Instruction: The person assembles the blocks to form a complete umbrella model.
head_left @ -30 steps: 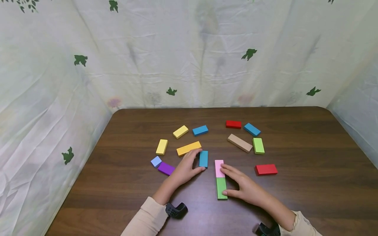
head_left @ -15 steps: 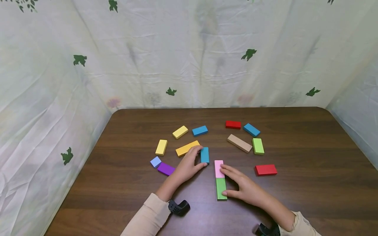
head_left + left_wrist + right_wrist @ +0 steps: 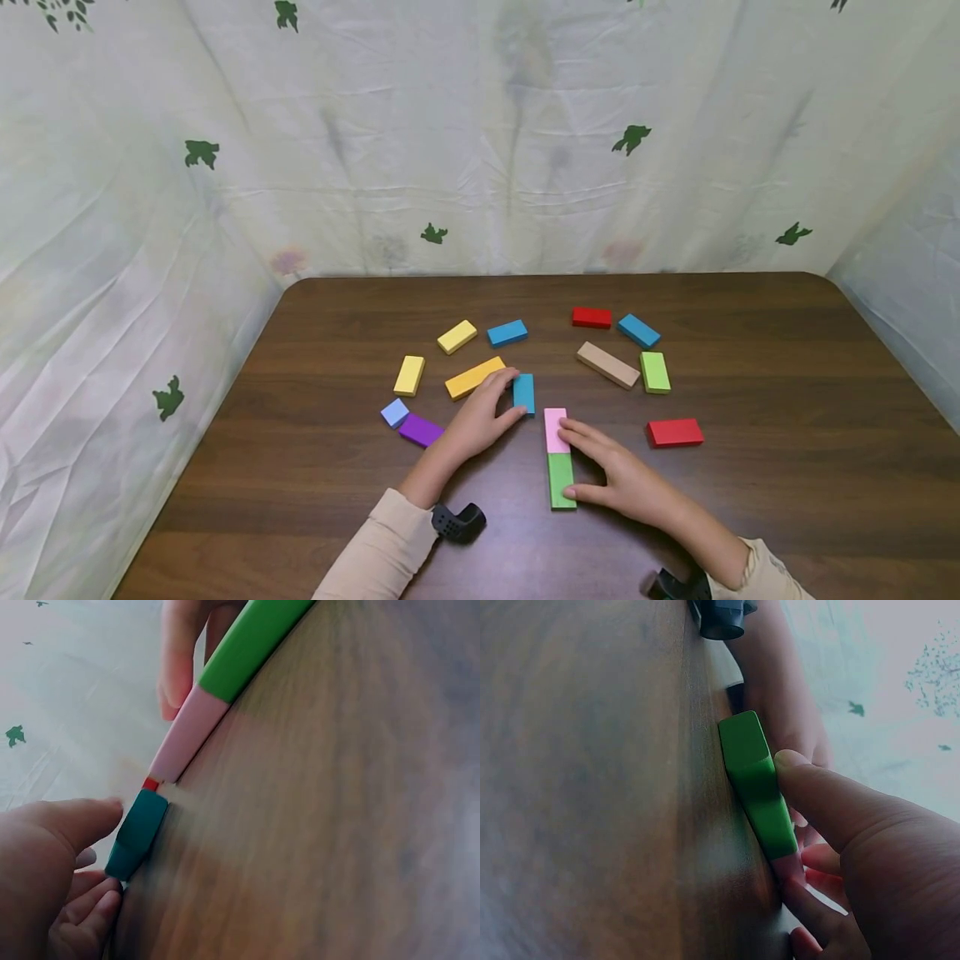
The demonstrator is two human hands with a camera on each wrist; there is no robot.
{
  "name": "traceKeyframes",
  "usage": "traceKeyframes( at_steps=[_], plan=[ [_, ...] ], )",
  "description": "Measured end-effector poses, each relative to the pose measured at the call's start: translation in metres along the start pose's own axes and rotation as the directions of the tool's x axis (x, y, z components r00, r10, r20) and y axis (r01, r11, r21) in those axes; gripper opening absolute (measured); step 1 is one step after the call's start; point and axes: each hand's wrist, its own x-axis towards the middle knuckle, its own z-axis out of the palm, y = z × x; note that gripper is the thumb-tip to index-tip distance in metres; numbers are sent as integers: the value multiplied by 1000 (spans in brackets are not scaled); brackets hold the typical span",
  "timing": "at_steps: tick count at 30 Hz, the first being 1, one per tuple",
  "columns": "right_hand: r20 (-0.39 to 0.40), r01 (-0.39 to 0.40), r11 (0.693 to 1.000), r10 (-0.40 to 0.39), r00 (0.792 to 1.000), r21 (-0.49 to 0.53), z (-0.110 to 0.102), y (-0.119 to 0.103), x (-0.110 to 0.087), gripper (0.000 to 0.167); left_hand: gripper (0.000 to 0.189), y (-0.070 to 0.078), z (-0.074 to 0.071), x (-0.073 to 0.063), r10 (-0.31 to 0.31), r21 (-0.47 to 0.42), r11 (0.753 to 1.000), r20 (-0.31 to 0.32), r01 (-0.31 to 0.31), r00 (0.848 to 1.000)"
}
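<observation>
My left hand (image 3: pixel 477 421) pinches a small teal block (image 3: pixel 524 394) between the thumb at its near end and fingers at its far end. In the left wrist view the teal block (image 3: pixel 138 836) stands close to the end of a pink block. My right hand (image 3: pixel 626 475) lies along the right side of the pink block (image 3: pixel 553 427) and a green block (image 3: pixel 561 483), which meet end to end in a line. Its thumb touches the green block, and its fairly straight fingers reach the pink one. The right wrist view shows the thumb (image 3: pixel 810 776) against the green side.
Left of the hands lie a purple block (image 3: pixel 420 430), a light blue cube (image 3: pixel 394 413), an orange block (image 3: pixel 474 377) and two yellow ones. Blue, red, tan (image 3: pixel 607 365) and lime blocks (image 3: pixel 656 372) lie behind and right. A patterned cloth (image 3: pixel 480 150) hangs behind the table.
My left hand has carried the teal block forward a little and to the right, nearer the line of the pink block. The right hand and its two blocks have stayed put.
</observation>
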Motion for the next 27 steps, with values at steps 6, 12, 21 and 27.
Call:
traceKeyframes(
  at_steps=[6, 12, 21, 27],
  plan=[
    [-1, 0, 1000, 0, 1000, -3, 1, 1, 0, 72, 48, -2, -2, 1, -9, 5, 1000, 29, 9, 1000],
    [2, -3, 1000, 3, 1000, -5, 1, 1, 0, 72, 48, -1, -2, 5, -20, 3, 1000, 18, 20, 1000],
    [3, -1, 1000, 1, 1000, -4, 1, 2, 1, 73, 47, 0, 2, 11, -19, 7, 1000, -20, 19, 1000],
    [-5, 15, 1000, -15, 1000, -5, 1, 2, 1, 73, 47, 2, 7, 15, -15, 17, 1000, -56, 16, 998]
  ],
)
